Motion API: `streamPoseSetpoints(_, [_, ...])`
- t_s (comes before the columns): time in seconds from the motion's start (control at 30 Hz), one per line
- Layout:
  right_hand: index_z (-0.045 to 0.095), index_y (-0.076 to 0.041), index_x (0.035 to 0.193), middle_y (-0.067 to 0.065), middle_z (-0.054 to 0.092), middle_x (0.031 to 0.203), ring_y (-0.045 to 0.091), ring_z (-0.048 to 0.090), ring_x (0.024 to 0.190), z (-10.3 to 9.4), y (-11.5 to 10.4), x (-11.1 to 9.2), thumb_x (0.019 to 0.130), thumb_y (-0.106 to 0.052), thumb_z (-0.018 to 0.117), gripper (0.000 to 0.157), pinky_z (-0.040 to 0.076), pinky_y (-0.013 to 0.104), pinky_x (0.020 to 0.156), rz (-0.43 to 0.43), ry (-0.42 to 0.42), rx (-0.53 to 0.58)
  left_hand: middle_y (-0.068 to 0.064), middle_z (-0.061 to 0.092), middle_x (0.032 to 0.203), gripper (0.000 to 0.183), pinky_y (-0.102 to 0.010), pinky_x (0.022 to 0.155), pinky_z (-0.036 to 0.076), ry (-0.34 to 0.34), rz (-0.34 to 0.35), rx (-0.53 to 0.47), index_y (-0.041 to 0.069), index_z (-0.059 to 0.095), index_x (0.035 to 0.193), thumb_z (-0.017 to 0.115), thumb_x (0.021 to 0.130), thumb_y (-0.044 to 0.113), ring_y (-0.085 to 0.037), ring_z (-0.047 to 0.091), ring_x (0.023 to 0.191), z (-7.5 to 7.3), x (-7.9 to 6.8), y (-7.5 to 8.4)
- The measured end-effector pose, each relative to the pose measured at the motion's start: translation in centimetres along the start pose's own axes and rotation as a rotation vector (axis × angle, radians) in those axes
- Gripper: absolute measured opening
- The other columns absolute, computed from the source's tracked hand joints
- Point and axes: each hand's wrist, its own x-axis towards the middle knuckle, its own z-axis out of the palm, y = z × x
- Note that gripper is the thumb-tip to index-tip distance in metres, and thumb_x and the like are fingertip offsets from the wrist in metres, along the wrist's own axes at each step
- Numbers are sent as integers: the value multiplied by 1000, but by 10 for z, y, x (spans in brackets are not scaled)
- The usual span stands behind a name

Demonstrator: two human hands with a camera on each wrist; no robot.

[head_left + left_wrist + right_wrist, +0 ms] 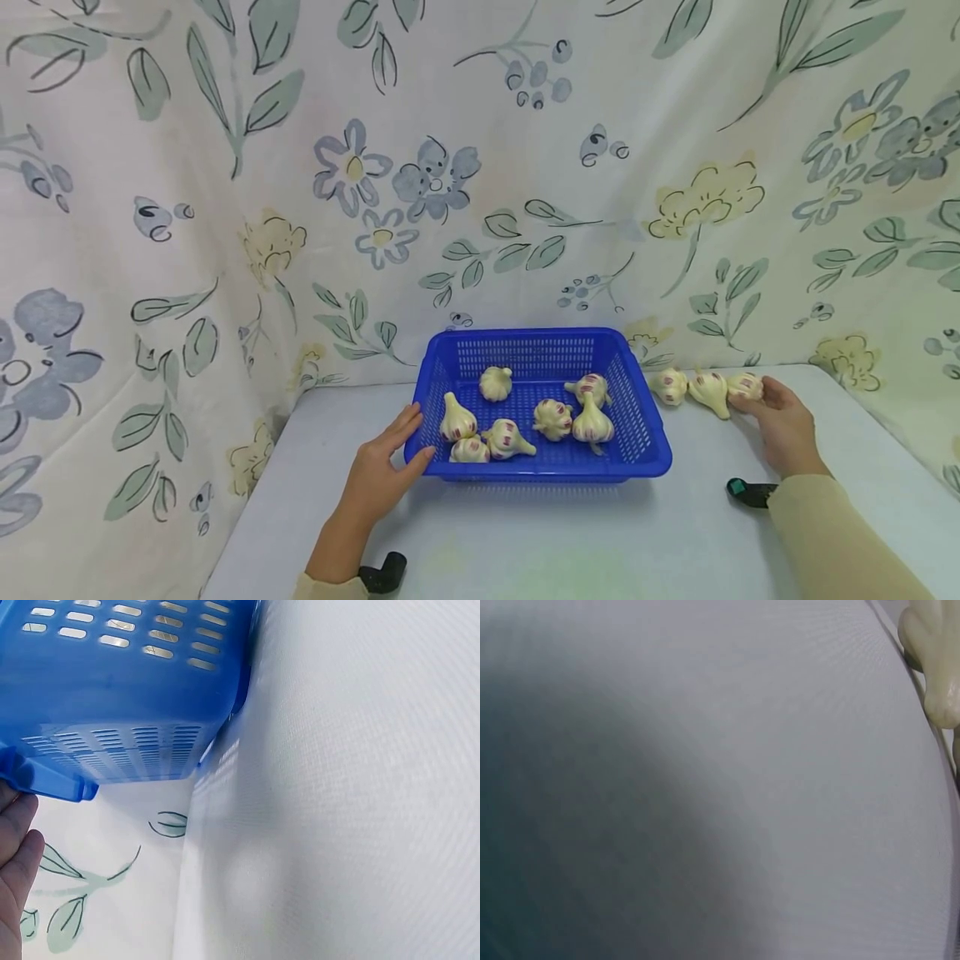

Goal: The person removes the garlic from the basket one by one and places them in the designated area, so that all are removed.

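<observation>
Fingers (774, 395) of the right hand (789, 430) pinch the end garlic bulb (747, 386), three o'clock of the basket (540, 469); left hand (381, 475), thumb and fingers apart, touches its nine-o'clock side. Careless pull could roll the neighbouring bulb (707, 389) just beside.

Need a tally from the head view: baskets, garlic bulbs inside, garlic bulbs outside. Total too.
Blue basket: 1
Garlic bulbs inside it: 7
Garlic bulbs outside, to its right, including the one at the right hand: 3
Total: 11 (10 bulbs, 1 basket)
</observation>
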Motion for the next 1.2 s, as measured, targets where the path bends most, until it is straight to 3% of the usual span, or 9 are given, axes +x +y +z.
streamPoseSetpoints(1.2, [16, -29, 158, -4, 8, 166, 20, 7, 154, 0, 0, 3, 77, -45, 81, 106, 15, 43, 123, 9, 12, 91, 1, 50, 148, 56, -43, 104, 45, -20, -38, 8, 8, 59, 136, 74, 89, 32, -23, 48, 136, -1, 0, 2])
